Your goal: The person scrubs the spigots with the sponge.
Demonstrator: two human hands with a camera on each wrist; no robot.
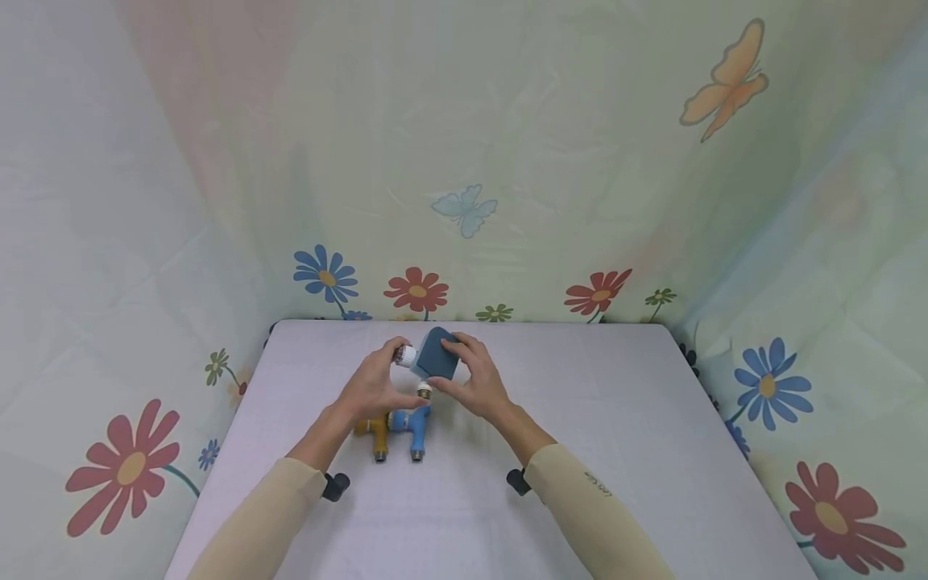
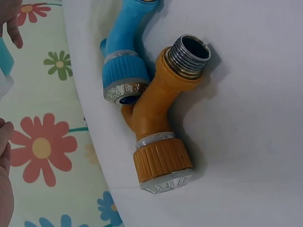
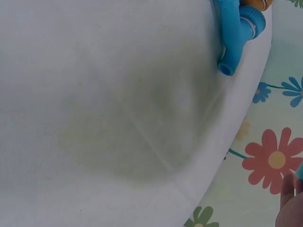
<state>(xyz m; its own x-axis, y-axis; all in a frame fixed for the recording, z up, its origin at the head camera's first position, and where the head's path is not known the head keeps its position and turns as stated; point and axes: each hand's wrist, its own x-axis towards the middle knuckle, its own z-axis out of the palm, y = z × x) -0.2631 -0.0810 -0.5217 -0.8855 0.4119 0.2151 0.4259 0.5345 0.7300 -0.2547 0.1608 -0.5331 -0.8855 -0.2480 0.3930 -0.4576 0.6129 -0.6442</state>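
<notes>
Over the far part of the table, my right hand [image 1: 474,379] grips a blue-grey, flat-sided piece [image 1: 438,353] between thumb and fingers. A white ribbed collar [image 1: 408,356] sits at its left end, and my left hand [image 1: 373,383] holds that end with curled fingers. Beneath the hands lie a blue hose fitting [image 1: 411,423] and an orange hose fitting [image 2: 156,113], side by side. Both show ribbed collars, and the orange one has a bare metal thread. Near my left thumb is a small white end with a brownish band [image 1: 424,391]; whether it joins the blue fitting, I cannot tell.
A pale cloth covers the table [image 1: 616,451]. Hanging sheets printed with flowers and butterflies [image 1: 464,209] stand close behind its far edge and at both sides. A black device sits at each wrist, beside the beige sleeves [image 1: 594,499].
</notes>
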